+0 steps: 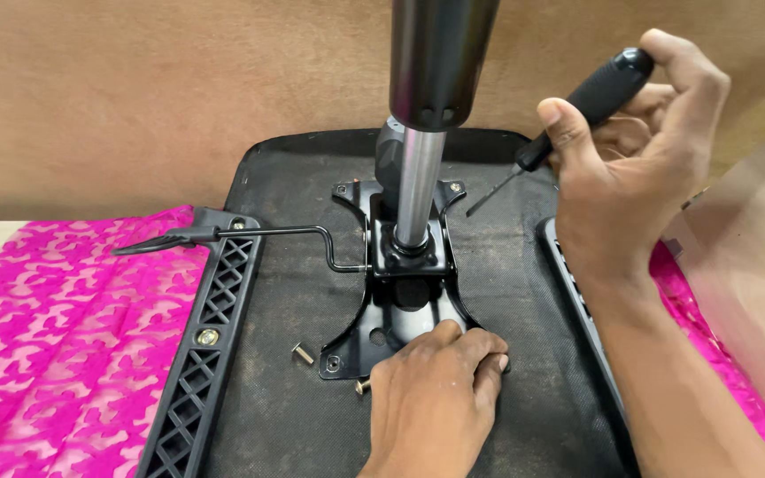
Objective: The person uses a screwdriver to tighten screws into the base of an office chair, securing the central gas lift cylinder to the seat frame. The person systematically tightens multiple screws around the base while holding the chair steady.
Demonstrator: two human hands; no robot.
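Note:
An upturned black chair seat (294, 301) lies in front of me with a black metal mounting plate (356, 327) bolted at its middle. A chrome gas-lift column (418, 177) rises from the plate toward the camera. My left hand (436, 389) rests on the plate's near right corner, fingers curled down over it. My right hand (630, 150) is raised at the upper right, gripping a black-handled screwdriver (595, 93) whose thin tip points down-left toward the plate's far right corner. A loose bolt (302, 353) lies on the seat near the plate, and another bolt (362, 386) sits by my left hand.
A black lattice armrest bracket (205, 345) runs along the seat's left side, and a matching right bracket (577, 292) is partly hidden by my forearm. A bent black lever (250, 234) extends left from the plate. Pink patterned cloth (55, 345) lies underneath. A brown wall (135, 97) stands behind.

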